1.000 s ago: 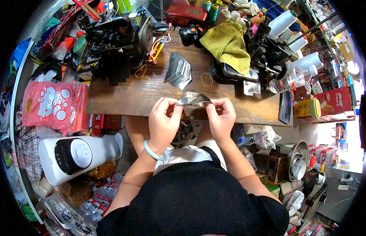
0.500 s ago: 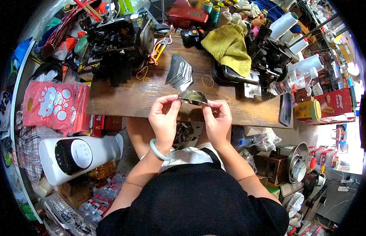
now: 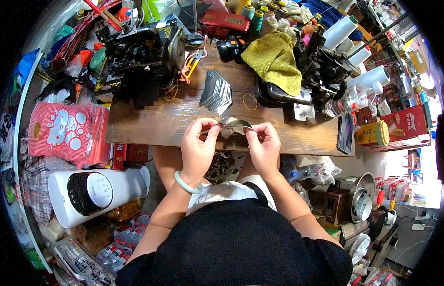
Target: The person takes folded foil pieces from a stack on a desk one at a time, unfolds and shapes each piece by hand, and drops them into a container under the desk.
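1 dark glossy strip [image 3: 237, 124], likely light, bendy, slippery; left hand [image 3: 199, 143] and right hand [image 3: 264, 147] pinch opposite ends, best held there.

Both hands [image 3: 231, 143] pinching a dark glossy strip [image 3: 235, 125] above the wooden table [image 3: 150, 125].

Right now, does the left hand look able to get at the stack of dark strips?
Probably yes: the stack lies uncovered on the tabletop, just beyond the left hand. But that hand's grip holds one end of a shiny strip, which it would likely have to release first.
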Available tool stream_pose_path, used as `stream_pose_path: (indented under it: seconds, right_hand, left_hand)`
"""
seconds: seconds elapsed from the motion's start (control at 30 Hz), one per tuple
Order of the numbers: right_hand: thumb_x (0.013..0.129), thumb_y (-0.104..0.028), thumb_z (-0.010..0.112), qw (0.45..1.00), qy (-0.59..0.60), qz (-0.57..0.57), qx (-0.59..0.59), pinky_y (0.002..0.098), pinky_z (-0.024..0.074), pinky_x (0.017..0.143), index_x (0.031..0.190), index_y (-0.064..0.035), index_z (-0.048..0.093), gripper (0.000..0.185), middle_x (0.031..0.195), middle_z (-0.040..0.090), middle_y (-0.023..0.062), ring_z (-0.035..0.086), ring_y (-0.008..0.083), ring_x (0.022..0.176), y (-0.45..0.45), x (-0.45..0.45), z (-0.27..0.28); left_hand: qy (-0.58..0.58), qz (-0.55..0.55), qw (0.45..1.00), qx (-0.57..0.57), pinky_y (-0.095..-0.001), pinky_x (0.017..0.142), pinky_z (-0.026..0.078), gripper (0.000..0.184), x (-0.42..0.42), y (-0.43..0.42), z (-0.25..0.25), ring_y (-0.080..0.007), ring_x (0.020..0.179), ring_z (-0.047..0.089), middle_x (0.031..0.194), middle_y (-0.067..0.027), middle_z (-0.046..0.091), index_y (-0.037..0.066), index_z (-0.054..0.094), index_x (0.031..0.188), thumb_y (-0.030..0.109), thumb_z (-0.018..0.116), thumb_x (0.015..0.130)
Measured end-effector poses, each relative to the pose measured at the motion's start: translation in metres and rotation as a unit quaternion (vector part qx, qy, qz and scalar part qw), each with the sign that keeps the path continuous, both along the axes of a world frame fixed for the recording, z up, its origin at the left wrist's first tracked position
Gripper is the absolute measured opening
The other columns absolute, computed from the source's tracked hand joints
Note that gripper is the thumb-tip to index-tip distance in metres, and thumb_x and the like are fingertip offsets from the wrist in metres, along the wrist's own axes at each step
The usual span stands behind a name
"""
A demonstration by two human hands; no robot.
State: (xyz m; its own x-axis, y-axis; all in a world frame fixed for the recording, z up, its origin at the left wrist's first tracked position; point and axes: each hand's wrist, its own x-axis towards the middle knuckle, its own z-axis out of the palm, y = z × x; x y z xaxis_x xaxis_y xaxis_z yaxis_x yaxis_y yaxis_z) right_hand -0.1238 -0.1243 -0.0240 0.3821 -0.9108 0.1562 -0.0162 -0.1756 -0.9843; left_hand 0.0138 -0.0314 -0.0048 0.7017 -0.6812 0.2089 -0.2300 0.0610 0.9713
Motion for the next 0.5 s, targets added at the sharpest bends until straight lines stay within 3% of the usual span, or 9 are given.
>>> stream_pose_path:
  seconds: [0.23, 0.33, 0.37, 0.4, 0.43, 0.5]
  right_hand:
    - [0.084, -0.002, 0.066, 1.0, 0.014, 0.013, -0.009, 0.022, 0.0429, 0.061, 0.082, 0.0006, 0.056, 0.011, 0.079, 0.055, 0.0025, 0.05, 0.0069, 0.068, -0.001, 0.002, 0.008]
    - [0.082, -0.001, 0.069, 0.997, 0.045, 0.027, -0.052, 0.0264, 0.0466, 0.066, 0.087, 0.0, 0.06, 0.011, 0.082, 0.059, 0.0057, 0.055, 0.0136, 0.07, 0.003, 0.005, 0.023]
    - [0.079, -0.001, 0.07, 0.982, 0.079, -0.011, -0.171, 0.0298, 0.0478, 0.07, 0.091, -0.0007, 0.062, 0.015, 0.084, 0.06, 0.0073, 0.057, 0.0183, 0.073, 0.003, 0.009, 0.03]
    - [0.076, -0.001, 0.072, 0.95, 0.112, -0.048, -0.287, 0.0333, 0.0489, 0.074, 0.095, -0.0015, 0.064, 0.021, 0.086, 0.061, 0.0088, 0.058, 0.0231, 0.075, 0.002, 0.012, 0.034]
    - [0.072, -0.004, 0.075, 0.917, 0.115, 0.002, -0.381, 0.0379, 0.0472, 0.077, 0.097, -0.0046, 0.067, 0.026, 0.086, 0.063, 0.0081, 0.058, 0.0286, 0.08, -0.005, 0.01, 0.031]
    - [0.073, -0.005, 0.074, 0.91, 0.128, 0.054, -0.39, 0.0375, 0.0464, 0.075, 0.095, -0.0048, 0.068, 0.023, 0.083, 0.063, 0.0077, 0.058, 0.027, 0.079, -0.007, 0.008, 0.035]
  left_hand:
    - [0.121, -0.058, 0.991, -0.006, -0.02, 0.071, 0.047, 0.008, 0.0, 0.009, 0.002, -0.0061, 0.077, 0.058, 0.087, -0.0004, 0.064, 0.0, 0.062, 0.096, 0.007, 0.064, 0.092]
    - [0.109, -0.046, 0.993, 0.007, -0.0192, 0.068, 0.047, 0.008, 0.006, 0.01, 0.001, -0.0058, 0.074, 0.058, 0.085, 0.0002, 0.064, 0.001, 0.061, 0.095, 0.008, 0.064, 0.092]
    - [0.11, -0.046, 0.993, 0.007, -0.0192, 0.068, 0.047, 0.008, 0.006, 0.01, 0.002, -0.0058, 0.074, 0.058, 0.085, 0.0002, 0.064, 0.001, 0.061, 0.095, 0.008, 0.064, 0.092]
    - [0.044, -0.032, 0.998, 0.027, -0.0203, 0.068, 0.047, 0.007, 0.005, 0.01, 0.005, -0.0066, 0.073, 0.058, 0.083, -0.0008, 0.064, 0.0, 0.062, 0.093, 0.007, 0.065, 0.091]
    - [-0.022, -0.019, 0.999, 0.046, -0.0214, 0.067, 0.047, 0.007, 0.005, 0.01, 0.009, -0.0074, 0.072, 0.058, 0.081, -0.0018, 0.063, 0.0, 0.062, 0.091, 0.006, 0.065, 0.09]
    - [-0.135, 0.01, 0.988, 0.07, -0.0243, 0.065, 0.047, 0.004, 0.003, 0.01, 0.017, -0.0093, 0.071, 0.057, 0.078, -0.0048, 0.062, -0.001, 0.063, 0.087, 0.002, 0.066, 0.087]
